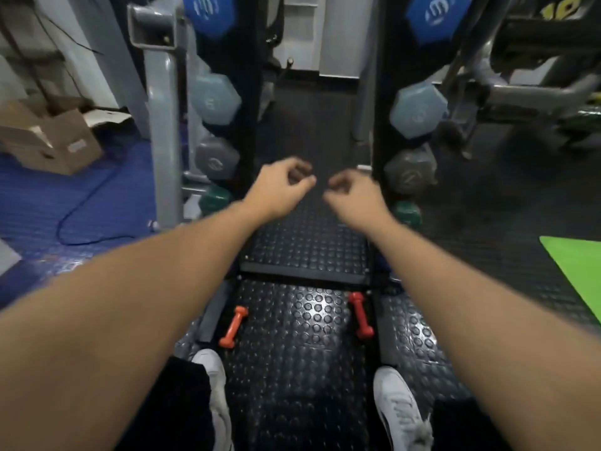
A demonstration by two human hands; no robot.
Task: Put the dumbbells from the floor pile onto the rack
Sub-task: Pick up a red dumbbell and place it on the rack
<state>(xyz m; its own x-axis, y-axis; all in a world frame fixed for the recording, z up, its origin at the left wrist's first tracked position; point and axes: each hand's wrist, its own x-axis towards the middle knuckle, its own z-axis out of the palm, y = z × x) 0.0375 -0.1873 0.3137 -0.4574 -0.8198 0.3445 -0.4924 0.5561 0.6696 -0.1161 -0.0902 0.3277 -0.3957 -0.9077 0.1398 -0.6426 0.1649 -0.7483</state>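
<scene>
Curling fingers (300, 179), both hands empty

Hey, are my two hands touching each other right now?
Apart. The head view shows dark floor between the curled fingers of the left hand and the right hand, both holding nothing.
</scene>
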